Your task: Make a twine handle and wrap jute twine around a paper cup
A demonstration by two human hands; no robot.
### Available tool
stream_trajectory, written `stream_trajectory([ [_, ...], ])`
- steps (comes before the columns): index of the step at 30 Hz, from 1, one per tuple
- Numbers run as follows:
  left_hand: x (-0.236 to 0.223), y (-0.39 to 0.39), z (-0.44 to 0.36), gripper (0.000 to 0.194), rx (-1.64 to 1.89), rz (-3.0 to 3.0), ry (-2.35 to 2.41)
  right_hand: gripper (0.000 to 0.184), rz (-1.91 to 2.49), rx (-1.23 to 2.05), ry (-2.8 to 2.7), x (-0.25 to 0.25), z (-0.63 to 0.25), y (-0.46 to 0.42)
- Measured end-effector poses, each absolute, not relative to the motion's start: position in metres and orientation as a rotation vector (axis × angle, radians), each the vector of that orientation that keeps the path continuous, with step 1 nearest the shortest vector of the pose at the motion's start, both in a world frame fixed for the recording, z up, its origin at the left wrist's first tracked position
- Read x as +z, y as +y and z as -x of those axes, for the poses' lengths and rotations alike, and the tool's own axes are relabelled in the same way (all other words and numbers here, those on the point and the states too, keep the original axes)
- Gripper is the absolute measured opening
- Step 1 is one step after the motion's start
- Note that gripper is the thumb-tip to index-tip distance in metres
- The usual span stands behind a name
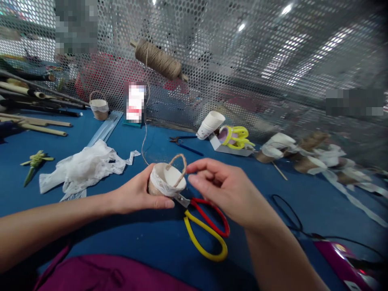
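My left hand [136, 190] is closed around a small cup basket [162, 184], wrapped in twine with white lace around its rim. A twine handle [184, 161] arches over the basket's opening. Beside that handle is my right hand [218, 182], its thumb and index finger a little apart and nothing visible between them. Whether the index fingertip touches the handle, I cannot tell. Scissors [209, 230] with one red and one yellow handle lie on the table just below, their blades partly hidden by the basket.
Behind stand another basket [99, 109], a phone [136, 103], pliers [186, 145] and stacked paper cups [210, 124]. A twine spool [159, 58] hangs on the mesh. White lace [87, 163] lies left; ribbon rolls [277, 145] and a purple device with a cord [339, 258] are right.
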State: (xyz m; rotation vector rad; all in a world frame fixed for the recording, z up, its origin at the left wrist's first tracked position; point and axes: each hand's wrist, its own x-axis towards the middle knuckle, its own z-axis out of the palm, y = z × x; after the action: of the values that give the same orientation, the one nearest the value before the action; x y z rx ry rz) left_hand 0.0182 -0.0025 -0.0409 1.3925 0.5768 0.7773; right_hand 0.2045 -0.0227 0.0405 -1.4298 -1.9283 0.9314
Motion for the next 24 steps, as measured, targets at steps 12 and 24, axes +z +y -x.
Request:
stream_trajectory([
  [12, -0.040, -0.003, -0.021, 0.056, 0.773, -1.321, 0.654, 0.016, 1.470, 1.334, -1.922, 0.029, -0.192, -0.027],
  [24, -0.036, -0.003, -0.020, 0.050, 0.799, -1.415, 0.727, 0.017, 1.463, 1.298, -1.889, 0.033, -0.189, -0.028],
])
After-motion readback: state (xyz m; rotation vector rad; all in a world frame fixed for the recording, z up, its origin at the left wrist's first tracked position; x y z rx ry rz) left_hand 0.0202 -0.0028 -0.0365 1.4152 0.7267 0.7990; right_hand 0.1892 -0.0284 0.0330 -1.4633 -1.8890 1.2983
